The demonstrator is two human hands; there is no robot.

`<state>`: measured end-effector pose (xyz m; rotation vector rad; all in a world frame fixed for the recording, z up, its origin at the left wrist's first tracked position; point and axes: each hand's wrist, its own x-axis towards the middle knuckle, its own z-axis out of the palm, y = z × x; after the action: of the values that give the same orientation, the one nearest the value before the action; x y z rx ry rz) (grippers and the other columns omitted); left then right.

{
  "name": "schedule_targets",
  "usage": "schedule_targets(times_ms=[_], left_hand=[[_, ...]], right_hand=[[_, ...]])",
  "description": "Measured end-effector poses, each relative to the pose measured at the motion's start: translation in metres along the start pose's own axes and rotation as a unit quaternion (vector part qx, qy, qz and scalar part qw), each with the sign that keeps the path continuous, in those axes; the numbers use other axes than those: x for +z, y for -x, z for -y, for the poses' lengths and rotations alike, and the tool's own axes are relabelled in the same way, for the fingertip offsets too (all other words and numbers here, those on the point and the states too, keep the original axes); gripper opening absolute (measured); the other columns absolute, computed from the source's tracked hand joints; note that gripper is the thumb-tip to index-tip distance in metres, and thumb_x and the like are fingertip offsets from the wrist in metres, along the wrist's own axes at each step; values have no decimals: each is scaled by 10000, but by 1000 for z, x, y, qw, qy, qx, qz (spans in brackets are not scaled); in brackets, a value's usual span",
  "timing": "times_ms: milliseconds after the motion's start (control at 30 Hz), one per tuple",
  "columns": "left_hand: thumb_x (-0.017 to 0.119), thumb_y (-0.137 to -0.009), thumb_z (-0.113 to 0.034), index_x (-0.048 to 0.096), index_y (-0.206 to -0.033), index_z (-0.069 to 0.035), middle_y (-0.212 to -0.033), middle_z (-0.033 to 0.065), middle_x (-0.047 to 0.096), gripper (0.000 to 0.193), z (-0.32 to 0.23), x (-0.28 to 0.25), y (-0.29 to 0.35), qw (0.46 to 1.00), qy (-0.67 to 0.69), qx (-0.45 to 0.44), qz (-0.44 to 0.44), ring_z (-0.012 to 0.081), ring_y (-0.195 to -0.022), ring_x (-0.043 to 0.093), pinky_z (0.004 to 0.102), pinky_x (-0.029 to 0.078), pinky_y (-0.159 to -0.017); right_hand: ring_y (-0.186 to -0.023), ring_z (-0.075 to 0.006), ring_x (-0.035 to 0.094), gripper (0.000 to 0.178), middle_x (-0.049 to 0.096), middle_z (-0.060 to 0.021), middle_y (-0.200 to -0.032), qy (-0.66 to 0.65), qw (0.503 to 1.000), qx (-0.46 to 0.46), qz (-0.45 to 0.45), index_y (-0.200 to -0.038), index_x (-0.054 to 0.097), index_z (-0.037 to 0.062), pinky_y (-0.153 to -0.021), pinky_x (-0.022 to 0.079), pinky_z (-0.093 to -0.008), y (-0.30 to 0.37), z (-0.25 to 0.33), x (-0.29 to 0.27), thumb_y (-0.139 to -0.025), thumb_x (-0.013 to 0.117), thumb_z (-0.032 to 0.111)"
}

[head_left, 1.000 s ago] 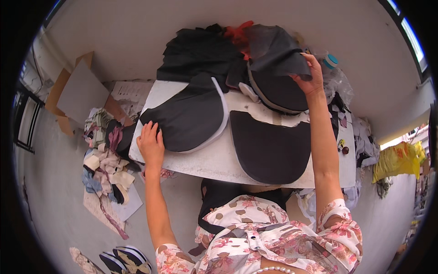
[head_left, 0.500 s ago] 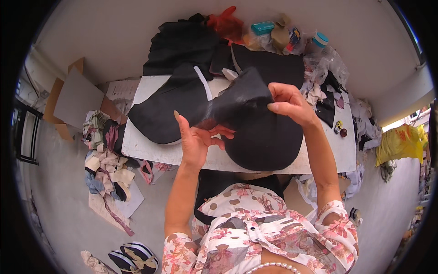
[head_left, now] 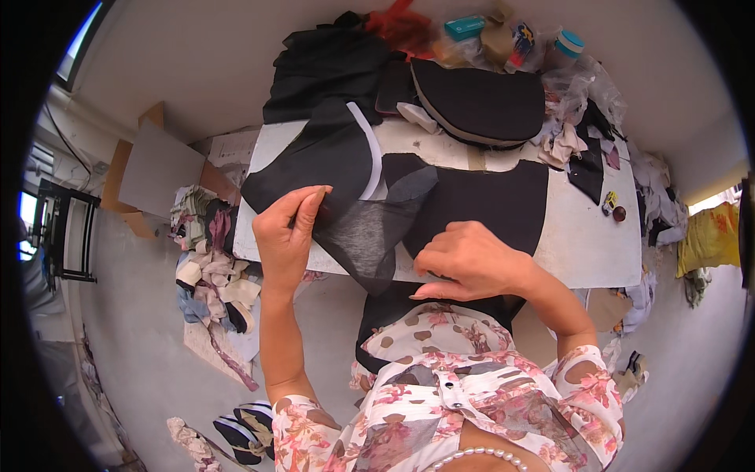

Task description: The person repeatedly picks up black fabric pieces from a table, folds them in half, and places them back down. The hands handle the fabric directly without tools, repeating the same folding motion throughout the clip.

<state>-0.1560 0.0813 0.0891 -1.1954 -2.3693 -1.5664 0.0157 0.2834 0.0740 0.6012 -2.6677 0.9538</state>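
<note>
My left hand (head_left: 285,234) pinches a corner of a sheer black fabric piece (head_left: 363,236) between thumb and fingertips. The thin piece hangs down past the table's near edge. Just right of it is my right hand (head_left: 472,263), fingers curled in and thumb below; what they hold, if anything, is hidden. Under and behind the hands lies a broad black fabric panel (head_left: 495,206). To the left rests another black panel (head_left: 303,161), beside a curved white strip (head_left: 370,153).
A half-round black padded piece (head_left: 481,101) sits at the back of the white table (head_left: 594,256). Folded black fabric (head_left: 326,75), a red bag (head_left: 401,27) and a teal box (head_left: 464,29) lie behind. Scraps (head_left: 216,275) are heaped at left, near a cardboard box (head_left: 141,169).
Both hands have come down and nearer, with the sheer fabric lowered and spread out from my left hand. My right hand has left its raised corner. The view has shifted slightly.
</note>
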Motion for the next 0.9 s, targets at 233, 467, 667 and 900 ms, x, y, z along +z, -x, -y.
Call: schedule_targets(times_ms=[233, 467, 667, 900], left_hand=[[737, -743, 74, 701, -1007, 18, -895, 97, 715, 272, -42, -37, -5, 993, 3, 107, 54, 145, -754, 665, 229, 511, -707], [786, -670, 85, 689, -1000, 37, -825, 102, 706, 347, -43, -75, 11, 993, -53, 105, 24, 137, -733, 662, 233, 512, -684], [775, -605, 129, 685, -1019, 11, -771, 111, 692, 440, -43, -86, 37, 989, 22, 81, 121, 175, -698, 654, 271, 519, -626], [717, -595, 174, 648, -1093, 6, -794, 119, 665, 531, -35, -47, 11, 953, 230, 49, 191, 192, -728, 658, 274, 533, -668]], right_hand=[[-1038, -299, 591, 695, 640, -91, -1093, -124, 987, -77, -74, -1328, 514, 118, -982, 423, -408, -68, -23, -18, -699, 789, 228], [-831, -271, 612, 198, 642, -73, -818, -21, 998, 57, -11, -874, 638, 38, -894, 463, -404, -25, -62, -17, -716, 746, 89], [-739, -246, 658, 171, 653, -102, -773, -209, 967, 139, -37, -769, 605, -3, -708, 516, -341, 52, -25, -51, -708, 752, 58], [-706, -177, 642, 189, 675, -123, -765, -402, 865, 140, -267, -802, 632, -14, -634, 489, -266, 122, 3, -73, -689, 781, 11]])
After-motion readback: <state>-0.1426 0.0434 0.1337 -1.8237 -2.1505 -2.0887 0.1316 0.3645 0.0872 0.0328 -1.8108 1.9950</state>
